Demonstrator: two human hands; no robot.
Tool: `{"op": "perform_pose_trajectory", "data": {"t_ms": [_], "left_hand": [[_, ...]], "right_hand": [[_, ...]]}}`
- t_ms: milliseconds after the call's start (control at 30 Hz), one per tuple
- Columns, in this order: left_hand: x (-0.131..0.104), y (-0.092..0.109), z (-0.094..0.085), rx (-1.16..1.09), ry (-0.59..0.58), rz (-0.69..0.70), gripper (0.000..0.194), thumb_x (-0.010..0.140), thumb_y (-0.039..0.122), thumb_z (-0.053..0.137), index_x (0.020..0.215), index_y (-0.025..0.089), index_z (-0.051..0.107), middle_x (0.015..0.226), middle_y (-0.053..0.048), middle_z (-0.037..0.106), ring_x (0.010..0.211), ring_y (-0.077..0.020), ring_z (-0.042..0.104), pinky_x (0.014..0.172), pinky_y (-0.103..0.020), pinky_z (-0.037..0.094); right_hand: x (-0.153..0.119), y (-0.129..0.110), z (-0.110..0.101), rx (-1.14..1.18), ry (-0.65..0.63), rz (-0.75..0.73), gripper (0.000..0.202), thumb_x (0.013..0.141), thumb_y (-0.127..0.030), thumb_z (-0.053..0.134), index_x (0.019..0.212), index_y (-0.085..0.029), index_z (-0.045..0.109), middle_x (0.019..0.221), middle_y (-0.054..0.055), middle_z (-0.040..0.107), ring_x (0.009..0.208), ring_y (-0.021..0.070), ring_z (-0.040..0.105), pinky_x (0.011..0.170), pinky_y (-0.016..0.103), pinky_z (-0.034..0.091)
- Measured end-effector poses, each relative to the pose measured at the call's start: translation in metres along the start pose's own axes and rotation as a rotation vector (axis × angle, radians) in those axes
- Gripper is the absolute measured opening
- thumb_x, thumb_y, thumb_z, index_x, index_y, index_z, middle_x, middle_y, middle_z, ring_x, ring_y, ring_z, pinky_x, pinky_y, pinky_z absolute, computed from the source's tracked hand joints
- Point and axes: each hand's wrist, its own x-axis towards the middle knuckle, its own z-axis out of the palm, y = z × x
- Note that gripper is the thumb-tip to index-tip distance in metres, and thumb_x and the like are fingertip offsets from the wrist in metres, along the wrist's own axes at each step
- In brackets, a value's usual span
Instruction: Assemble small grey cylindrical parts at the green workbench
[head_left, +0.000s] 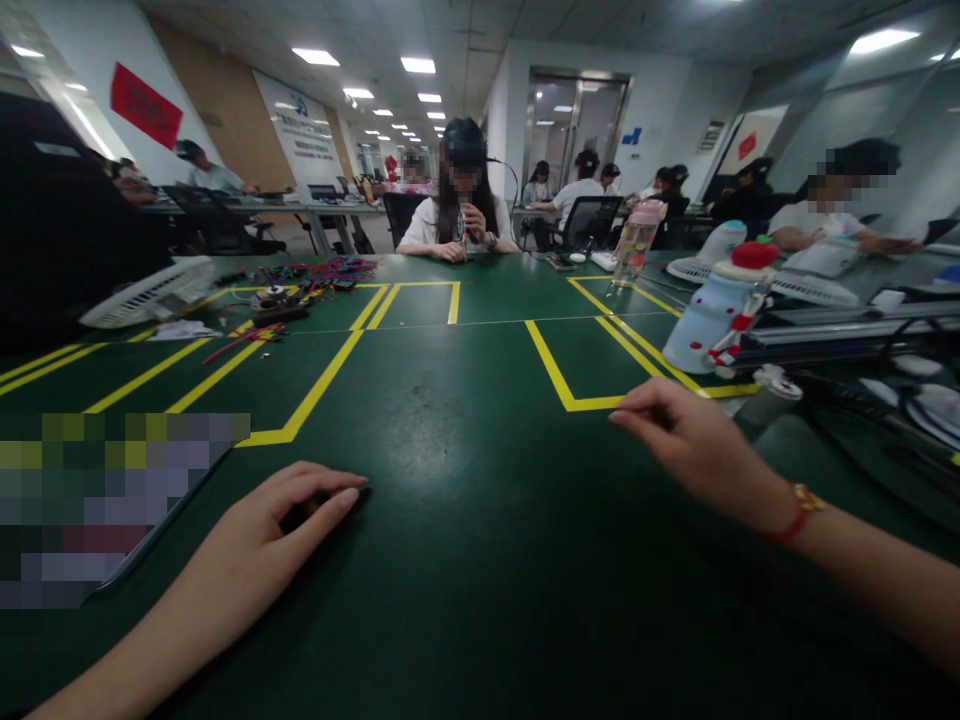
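My left hand (pixel 277 525) rests low over the dark green table (pixel 450 560), left of centre. Its thumb and index fingertips come together, with a small dark spot at the tips. Whether that spot is an object or shadow I cannot tell. Higher up at the right, my right hand (pixel 682 450) is closed in a pinch, and nothing shows between its fingertips. Those fingertips are near the corner of a yellow tape outline (pixel 592 404). A red bracelet with a gold bead (pixel 806 510) circles the right wrist. A blurred-out flat item (pixel 105 510) lies beyond the left forearm.
At the right stand a light blue bottle with a red top (pixel 701 315), a clear bottle with a pink lid (pixel 637 245), metal rails (pixel 832 345) and a can (pixel 772 395). Wires (pixel 322 275) and a white fan (pixel 150 290) lie far left. A person (pixel 465 200) sits opposite.
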Motion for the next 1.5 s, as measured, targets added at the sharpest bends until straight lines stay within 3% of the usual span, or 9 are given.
{"op": "perform_pose_trajectory", "data": {"t_ms": [67,167,300,400,600,767,967,1167,1500], "left_hand": [[0.001,-0.002,0.001,-0.005,-0.008,-0.012,0.049,0.086,0.067,0.052,0.108,0.027,0.072,0.120,-0.006,0.067,0.110,-0.0295,0.062,0.096,-0.043,0.049],[0.002,-0.004,0.002,-0.010,-0.014,-0.025,0.050,0.085,0.068,0.053,0.108,0.028,0.071,0.121,-0.005,0.066,0.111,-0.0294,0.061,0.096,-0.043,0.047],[0.002,-0.009,0.003,-0.007,-0.021,-0.027,0.048,0.086,0.067,0.053,0.108,0.028,0.070,0.121,-0.004,0.065,0.112,-0.0284,0.060,0.098,-0.043,0.045],[0.001,-0.014,0.003,0.000,-0.032,-0.037,0.047,0.087,0.067,0.053,0.110,0.029,0.069,0.123,-0.004,0.063,0.114,-0.0283,0.059,0.099,-0.043,0.044],[0.001,-0.020,0.003,0.007,-0.039,-0.025,0.044,0.088,0.065,0.054,0.110,0.030,0.068,0.123,-0.002,0.063,0.115,-0.0271,0.058,0.102,-0.041,0.041],[0.002,-0.022,0.002,0.007,-0.043,-0.051,0.043,0.088,0.065,0.054,0.112,0.031,0.067,0.127,-0.001,0.062,0.117,-0.0269,0.057,0.104,-0.042,0.040],[0.001,-0.022,0.002,0.008,-0.041,-0.032,0.044,0.088,0.065,0.054,0.110,0.031,0.068,0.124,-0.002,0.063,0.115,-0.0268,0.058,0.103,-0.042,0.041],[0.001,-0.018,0.004,0.013,-0.024,-0.027,0.045,0.086,0.067,0.054,0.107,0.030,0.070,0.120,-0.002,0.064,0.113,-0.0271,0.059,0.100,-0.041,0.044],[0.002,-0.025,0.005,0.021,-0.026,-0.006,0.042,0.088,0.064,0.054,0.108,0.031,0.070,0.122,-0.002,0.064,0.114,-0.0274,0.059,0.103,-0.043,0.043]], "right_hand": [[-0.001,0.043,-0.033,-0.118,0.184,0.117,0.035,0.088,-0.046,0.058,0.108,-0.019,0.069,0.096,0.007,0.071,0.079,0.0179,0.064,0.070,0.031,0.049],[-0.010,0.097,-0.069,-0.358,0.370,0.193,0.035,0.086,-0.044,0.058,0.108,-0.022,0.074,0.100,0.006,0.073,0.081,0.0192,0.065,0.074,0.032,0.047],[-0.022,0.128,-0.084,-0.433,0.443,0.388,0.030,0.077,-0.043,0.069,0.099,-0.026,0.077,0.095,0.002,0.074,0.074,0.0176,0.062,0.070,0.031,0.044],[-0.022,0.128,-0.084,-0.369,0.452,0.494,0.031,0.069,-0.042,0.077,0.095,-0.024,0.078,0.088,0.003,0.073,0.069,0.0162,0.059,0.067,0.030,0.043],[-0.017,0.133,-0.085,-0.335,0.628,0.506,0.034,0.070,-0.036,0.079,0.099,-0.020,0.078,0.085,0.005,0.073,0.071,0.0153,0.060,0.067,0.028,0.044],[-0.014,0.142,-0.082,-0.172,0.581,0.541,0.032,0.070,-0.031,0.079,0.098,-0.017,0.077,0.088,0.007,0.073,0.074,0.0148,0.063,0.073,0.028,0.048],[-0.014,0.134,-0.080,-0.007,0.635,0.588,0.028,0.065,-0.025,0.082,0.091,-0.017,0.077,0.085,0.006,0.072,0.075,0.0145,0.063,0.078,0.029,0.051],[-0.010,0.126,-0.079,0.175,0.666,0.629,0.025,0.062,-0.022,0.081,0.086,-0.016,0.075,0.082,0.004,0.071,0.068,0.0104,0.060,0.068,0.025,0.053],[-0.010,0.144,-0.077,0.461,0.631,0.642,0.030,0.059,-0.016,0.082,0.089,-0.016,0.075,0.094,0.006,0.073,0.076,0.0094,0.066,0.058,0.011,0.053]]}}
